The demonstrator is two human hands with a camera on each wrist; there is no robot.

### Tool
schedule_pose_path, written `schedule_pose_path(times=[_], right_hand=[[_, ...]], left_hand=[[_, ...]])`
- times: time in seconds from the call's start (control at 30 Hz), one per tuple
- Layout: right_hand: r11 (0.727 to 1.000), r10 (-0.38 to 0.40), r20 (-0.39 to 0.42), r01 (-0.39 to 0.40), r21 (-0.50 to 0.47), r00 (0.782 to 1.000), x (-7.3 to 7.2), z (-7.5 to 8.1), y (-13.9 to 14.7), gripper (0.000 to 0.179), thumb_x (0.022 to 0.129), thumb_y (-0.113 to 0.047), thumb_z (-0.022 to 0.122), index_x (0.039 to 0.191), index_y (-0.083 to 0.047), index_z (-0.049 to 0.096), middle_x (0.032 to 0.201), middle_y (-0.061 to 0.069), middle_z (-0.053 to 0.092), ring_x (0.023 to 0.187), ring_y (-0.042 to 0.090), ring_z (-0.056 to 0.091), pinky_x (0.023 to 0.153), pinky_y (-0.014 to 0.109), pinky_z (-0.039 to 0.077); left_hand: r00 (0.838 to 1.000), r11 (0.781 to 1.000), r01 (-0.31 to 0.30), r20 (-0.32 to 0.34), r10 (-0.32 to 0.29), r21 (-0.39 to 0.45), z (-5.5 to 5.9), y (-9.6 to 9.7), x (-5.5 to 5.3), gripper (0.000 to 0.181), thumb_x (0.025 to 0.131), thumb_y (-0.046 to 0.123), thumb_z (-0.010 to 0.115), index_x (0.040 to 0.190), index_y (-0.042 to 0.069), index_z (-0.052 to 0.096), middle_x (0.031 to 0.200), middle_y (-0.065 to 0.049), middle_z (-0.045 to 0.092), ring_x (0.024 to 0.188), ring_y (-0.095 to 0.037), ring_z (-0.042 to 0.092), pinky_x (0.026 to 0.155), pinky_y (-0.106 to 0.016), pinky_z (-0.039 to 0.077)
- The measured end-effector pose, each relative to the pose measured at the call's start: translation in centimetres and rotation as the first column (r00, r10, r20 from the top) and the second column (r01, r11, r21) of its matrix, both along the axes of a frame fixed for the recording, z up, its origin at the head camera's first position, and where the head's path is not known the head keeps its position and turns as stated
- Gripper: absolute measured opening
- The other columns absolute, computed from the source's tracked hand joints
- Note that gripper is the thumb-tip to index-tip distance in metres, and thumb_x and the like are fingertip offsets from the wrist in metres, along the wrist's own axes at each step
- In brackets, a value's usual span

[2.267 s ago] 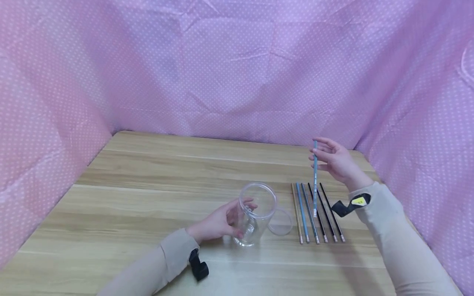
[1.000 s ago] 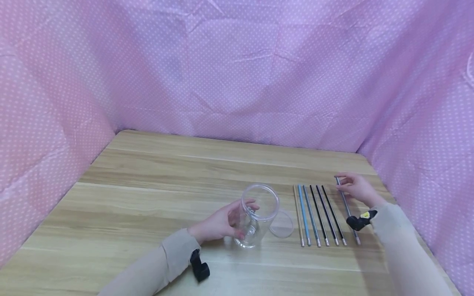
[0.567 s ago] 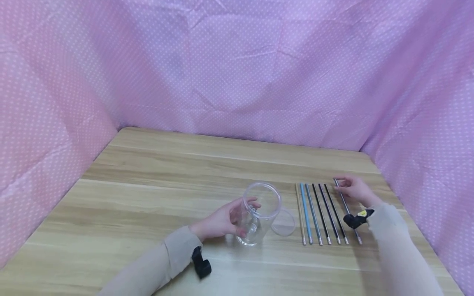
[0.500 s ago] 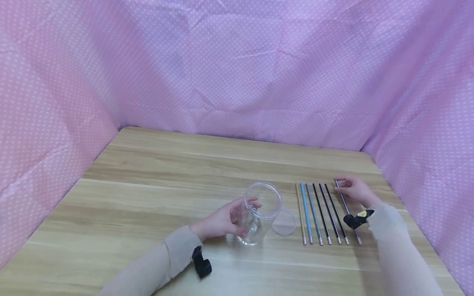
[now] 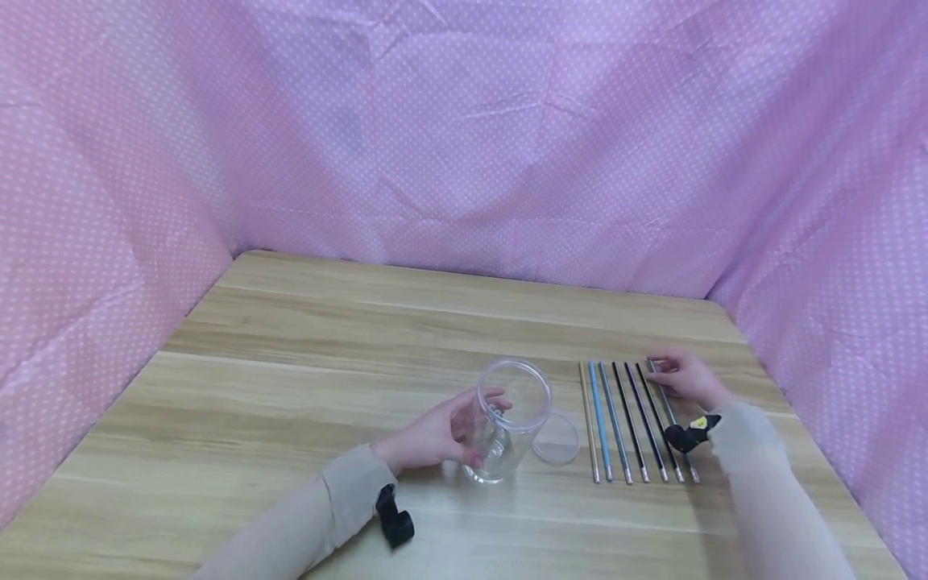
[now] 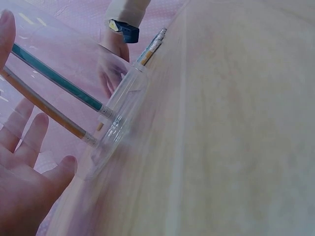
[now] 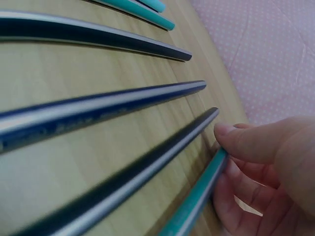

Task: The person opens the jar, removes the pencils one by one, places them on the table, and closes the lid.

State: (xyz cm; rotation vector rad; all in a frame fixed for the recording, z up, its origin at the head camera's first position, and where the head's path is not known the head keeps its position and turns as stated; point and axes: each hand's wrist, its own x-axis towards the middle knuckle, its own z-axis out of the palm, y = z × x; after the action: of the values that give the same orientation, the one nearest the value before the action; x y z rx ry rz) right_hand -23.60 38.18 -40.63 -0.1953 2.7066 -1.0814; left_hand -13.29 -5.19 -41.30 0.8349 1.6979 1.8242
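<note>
My left hand (image 5: pixel 435 433) grips the side of a clear plastic cup (image 5: pixel 511 431) standing upright, thumb in front and fingers behind it. In the left wrist view, pencils show through the cup's wall (image 6: pixel 115 140). My right hand (image 5: pixel 690 380) pinches the far end of a teal-blue pencil (image 7: pixel 194 196) between thumb and fingers, at the right end of a row. Beside it lie three dark pencils, the nearest a black pencil (image 7: pixel 142 169), then blue pencils (image 5: pixel 599 419) and a wood-coloured pencil (image 5: pixel 587 423). Their eraser ends point toward me.
A round clear lid (image 5: pixel 557 439) lies flat between the cup and the pencil row. The wooden table (image 5: pixel 326 346) is enclosed by pink dotted cloth (image 5: pixel 464 145) at the back and sides.
My right hand brought the teal-blue pencil from upright above the row down to the table at the right, then shifted it left, closer to the black pencil. My left hand stays on the cup.
</note>
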Motion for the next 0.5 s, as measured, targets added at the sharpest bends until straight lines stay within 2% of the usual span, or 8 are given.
schedule_pose_path(times=[0.3, 0.5], right_hand=[[0.997, 0.011, -0.005, -0.011, 0.071, 1.000, 0.31, 0.15, -0.52, 0.041, 0.085, 0.000, 0.061, 0.120, 0.018, 0.048, 0.094, 0.025, 0.061, 0.075, 0.010, 0.057, 0.060, 0.023, 0.054], [0.994, 0.002, 0.009, -0.003, 0.108, 1.000, 0.33, 0.44, -0.85, 0.040, 0.087, -0.001, 0.060, 0.121, 0.016, 0.048, 0.100, 0.031, 0.059, 0.081, 0.019, 0.061, 0.063, 0.027, 0.055]], left_hand=[[1.000, 1.000, -0.001, 0.003, 0.001, -0.001, -0.11, 0.02, 0.05, 0.091, 0.072, -0.013, 0.069, 0.148, 0.004, 0.024, 0.148, -0.014, 0.039, 0.137, -0.032, 0.035, 0.115, -0.045, 0.026], [1.000, 1.000, -0.004, 0.004, 0.004, -0.003, 0.00, 0.01, 0.05, 0.091, 0.071, -0.013, 0.069, 0.148, 0.004, 0.023, 0.148, -0.013, 0.039, 0.137, -0.029, 0.036, 0.115, -0.044, 0.026]])
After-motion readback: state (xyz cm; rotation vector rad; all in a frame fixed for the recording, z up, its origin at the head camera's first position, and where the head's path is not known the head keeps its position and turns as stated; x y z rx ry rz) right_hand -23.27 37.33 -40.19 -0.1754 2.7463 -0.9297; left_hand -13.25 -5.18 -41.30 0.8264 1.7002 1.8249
